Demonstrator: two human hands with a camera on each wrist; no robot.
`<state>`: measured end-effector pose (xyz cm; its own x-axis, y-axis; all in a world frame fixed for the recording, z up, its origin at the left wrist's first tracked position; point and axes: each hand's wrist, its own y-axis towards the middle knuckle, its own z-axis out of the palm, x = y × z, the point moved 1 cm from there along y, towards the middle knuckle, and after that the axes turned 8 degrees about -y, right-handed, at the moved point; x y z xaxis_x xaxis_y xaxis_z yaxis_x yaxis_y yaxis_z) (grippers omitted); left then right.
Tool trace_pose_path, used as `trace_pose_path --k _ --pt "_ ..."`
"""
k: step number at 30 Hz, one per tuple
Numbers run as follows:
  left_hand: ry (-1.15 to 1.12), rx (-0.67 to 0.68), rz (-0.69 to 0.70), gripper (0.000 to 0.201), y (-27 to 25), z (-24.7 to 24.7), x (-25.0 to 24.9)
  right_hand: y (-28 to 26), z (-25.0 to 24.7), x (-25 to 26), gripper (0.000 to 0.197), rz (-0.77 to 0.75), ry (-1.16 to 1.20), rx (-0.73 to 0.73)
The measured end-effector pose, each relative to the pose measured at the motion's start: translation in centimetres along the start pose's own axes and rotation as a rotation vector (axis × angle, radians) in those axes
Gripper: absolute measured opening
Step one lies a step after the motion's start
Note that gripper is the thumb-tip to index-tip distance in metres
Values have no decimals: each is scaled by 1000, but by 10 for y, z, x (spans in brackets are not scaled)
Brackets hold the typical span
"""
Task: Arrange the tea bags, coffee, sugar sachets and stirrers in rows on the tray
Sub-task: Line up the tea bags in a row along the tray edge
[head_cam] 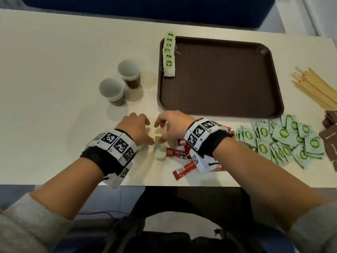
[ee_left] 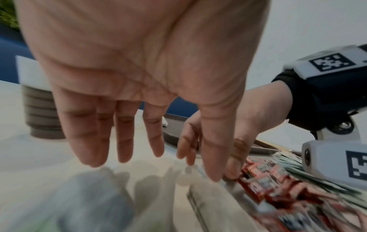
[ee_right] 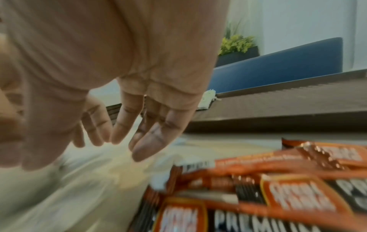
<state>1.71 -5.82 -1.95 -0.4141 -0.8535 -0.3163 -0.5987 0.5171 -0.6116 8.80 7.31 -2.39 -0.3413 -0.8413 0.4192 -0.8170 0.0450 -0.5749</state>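
Observation:
A brown tray [head_cam: 218, 84] lies at the back right, and a row of green-tagged tea bags [head_cam: 169, 52] runs along its left edge. One loose tea bag [head_cam: 160, 153] lies on the table near the front edge, between my two hands. My left hand [head_cam: 140, 128] hovers just left of it with straight fingers [ee_left: 93, 153], holding nothing. My right hand [head_cam: 166, 126] hangs relaxed just right of it [ee_right: 123, 147], its thumb tip close to the bag. Red coffee sachets [head_cam: 182, 154] lie under my right wrist [ee_right: 278, 188].
Two stacks of paper cups [head_cam: 120, 83] stand left of the tray. Green sugar sachets [head_cam: 284, 141] are heaped at the right front, wooden stirrers [head_cam: 317, 88] fan out at the right edge, and brown sachets [head_cam: 331, 125] lie beyond them. The table's front edge [head_cam: 164, 185] is near my wrists.

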Motion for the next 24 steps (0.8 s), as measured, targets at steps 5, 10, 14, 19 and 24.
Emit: trace_pose_path --k 5,10,14,19,24 --pt "56 -73 -45 75 -15 25 12 -1 28 2 54 -37 -62 -105" --pt "-44 -206 -81 55 -22 41 18 2 38 4 43 -41 -94 -118" --pt "-88 -250 -55 40 -19 45 21 4 39 4 33 -32 -109 -113" --pt "-109 -244 -14 35 -16 47 22 6 38 2 23 -22 -106 -139" --pt "-172 -231 -33 31 -13 45 18 4 30 -2 19 -2 -22 -180"
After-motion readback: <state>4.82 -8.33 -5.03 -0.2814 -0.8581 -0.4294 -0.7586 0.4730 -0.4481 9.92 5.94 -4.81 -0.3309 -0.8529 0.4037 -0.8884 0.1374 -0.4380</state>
